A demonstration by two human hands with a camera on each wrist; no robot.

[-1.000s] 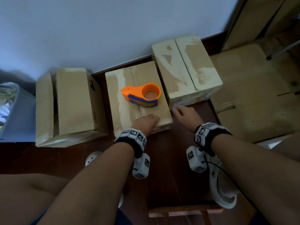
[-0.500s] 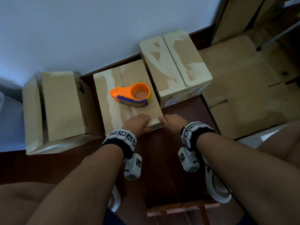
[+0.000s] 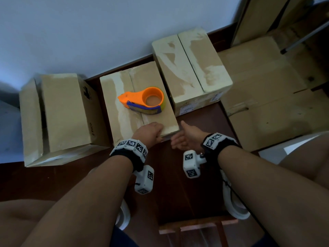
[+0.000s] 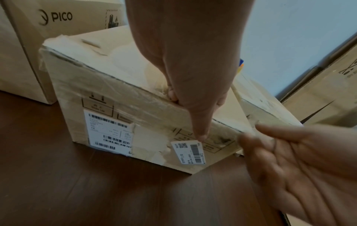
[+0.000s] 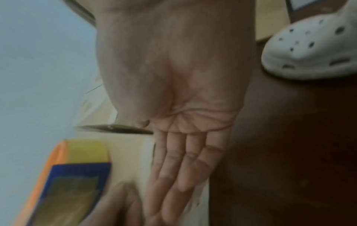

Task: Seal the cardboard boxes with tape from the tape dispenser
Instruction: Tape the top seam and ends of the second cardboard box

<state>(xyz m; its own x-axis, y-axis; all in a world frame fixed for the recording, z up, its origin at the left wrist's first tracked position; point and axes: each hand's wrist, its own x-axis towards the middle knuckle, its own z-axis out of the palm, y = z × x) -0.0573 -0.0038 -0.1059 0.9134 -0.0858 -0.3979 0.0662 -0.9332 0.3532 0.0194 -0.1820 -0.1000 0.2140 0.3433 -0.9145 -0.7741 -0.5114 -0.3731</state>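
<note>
Left hand clamped over the near top edge of the middle box: fingers curled down onto the lid, thumb pointing down the front face toward a small barcode label. Probably there to pin the flaps flat and keep the box from sliding on the dark wooden surface. Right hand wide and holding nothing, palm turned up, fingers straight, just beside the box's near right corner and not touching it; likely on its way to take the tape dispenser.

Tape dispenser just beyond the left hand's knuckles, lying on its side on the middle box's lid, straddling the centre seam, orange body with a blue and yellow part facing the hands. Lying within easy reach of either hand.

Second box beyond and to the outside of the right hand, close against the middle box, flaps down, seam untaped by the look of it. Third box well to the outside of the left hand, one flap standing ajar.

Open surface in front of both hands and under the wrists. Narrow gaps between boxes, so little room for sideways passes; wall close behind all three.
</note>
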